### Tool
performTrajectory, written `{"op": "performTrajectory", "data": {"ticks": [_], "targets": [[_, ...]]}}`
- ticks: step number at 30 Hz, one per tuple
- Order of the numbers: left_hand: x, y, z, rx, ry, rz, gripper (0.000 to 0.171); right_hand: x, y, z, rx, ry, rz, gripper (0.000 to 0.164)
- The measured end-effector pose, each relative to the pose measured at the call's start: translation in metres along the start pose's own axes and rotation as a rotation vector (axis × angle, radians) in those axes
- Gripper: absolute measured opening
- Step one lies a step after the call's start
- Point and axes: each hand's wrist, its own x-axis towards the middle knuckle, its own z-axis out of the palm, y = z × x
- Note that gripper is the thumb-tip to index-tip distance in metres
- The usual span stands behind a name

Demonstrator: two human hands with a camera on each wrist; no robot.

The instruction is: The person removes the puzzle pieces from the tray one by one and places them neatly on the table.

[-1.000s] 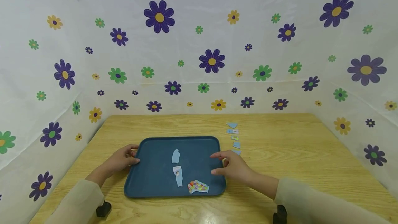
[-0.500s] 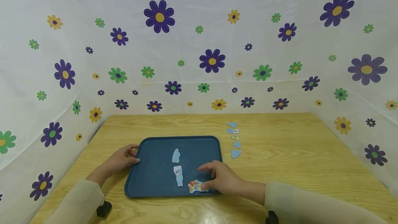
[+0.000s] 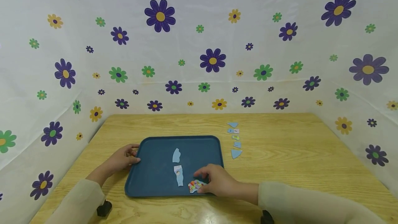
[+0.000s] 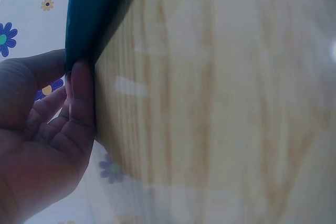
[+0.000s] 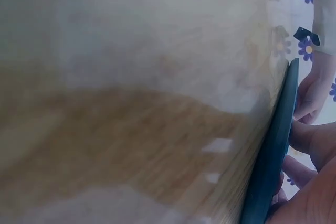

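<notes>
A dark blue tray (image 3: 155, 192) lies on the wooden table. My left hand (image 3: 119, 160) grips its left rim, thumb on top and the other fingers curled at the side; the left wrist view shows this hand (image 4: 58, 124) at the tray's edge (image 4: 86, 19). Over the tray's front right corner my right hand (image 3: 219, 182) reaches in, thumb and index finger spread apart around a multicoloured cut paper piece (image 3: 193, 185). The thumb overlaps that piece and hides its right part. A light blue curved piece (image 3: 176, 155) and a longer blue piece with a small picture (image 3: 178, 176) lie mid-tray.
Right of the tray, several small paper pieces stand in a column, from a blue triangle (image 3: 232, 124) at the back to a larger blue one (image 3: 236, 153) in front. A flower-printed white cloth (image 3: 186, 44) encloses the table (image 3: 280, 148).
My right hand has come left and toward the tray's front, from the right rim to the multicoloured piece, uncovering the front blue triangle. The left hand and the paper pieces have stayed put.
</notes>
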Motion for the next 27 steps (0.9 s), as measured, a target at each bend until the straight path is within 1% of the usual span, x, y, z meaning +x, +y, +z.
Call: {"op": "performTrajectory", "data": {"ticks": [4, 8, 19, 27], "targets": [[0.0008, 0.0005, -0.0009, 0.012, 0.002, 0.005, 0.06, 0.0034, 0.002, 0.0004, -0.026, -0.011, -0.009, 0.039], [0.0006, 0.0009, -0.0009, 0.02, 0.001, 0.004, 0.06, 0.0043, 0.0016, 0.0006, -0.027, -0.026, -0.001, 0.037], [-0.0005, 0.0017, 0.0001, 0.019, 0.001, 0.002, 0.06, 0.0014, -0.0036, 0.0004, 0.019, -0.022, 0.003, 0.028], [0.0011, -0.001, 0.0003, 0.031, 0.007, 0.006, 0.06, -0.0014, -0.0046, -0.0011, 0.025, -0.01, -0.035, 0.027]]}}
